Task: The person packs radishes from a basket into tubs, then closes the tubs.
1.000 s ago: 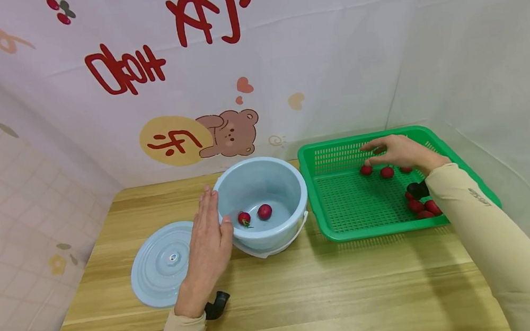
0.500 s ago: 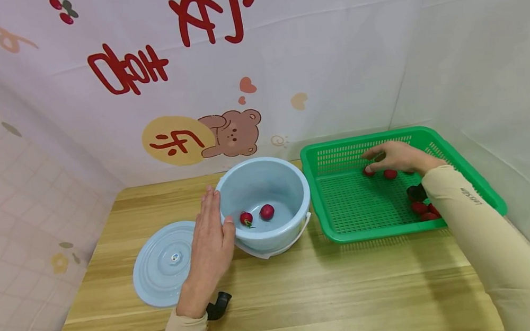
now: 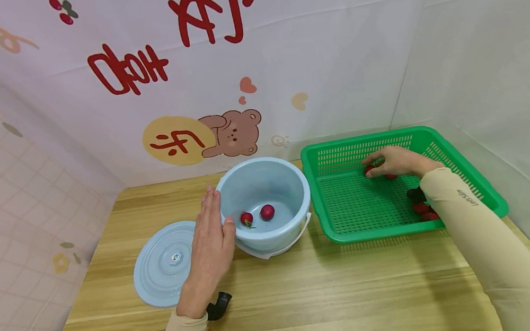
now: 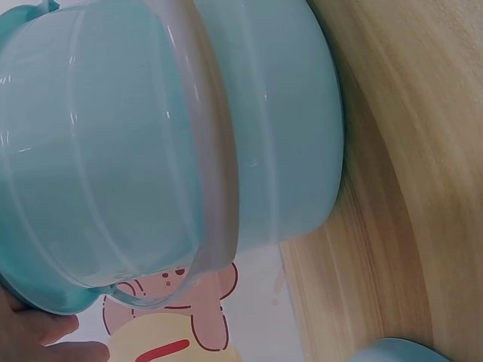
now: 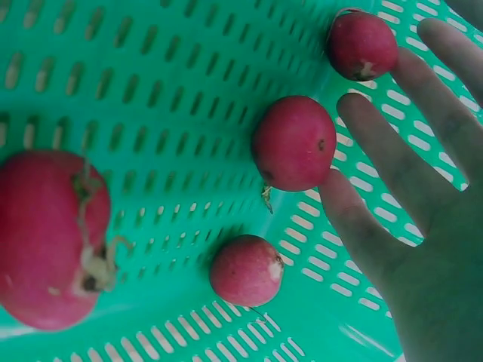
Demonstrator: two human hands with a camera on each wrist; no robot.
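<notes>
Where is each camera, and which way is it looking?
Head: on the person's head, facing forward and down at the bucket and basket; left hand, right hand and sleeves show.
Left wrist: on that wrist, facing the bucket's outside; left fingers peek in, lower left.
Right wrist: on that wrist, facing into the basket at red radishes; the right hand shows.
Shared: head and left wrist both show the bucket and printed bear.
</notes>
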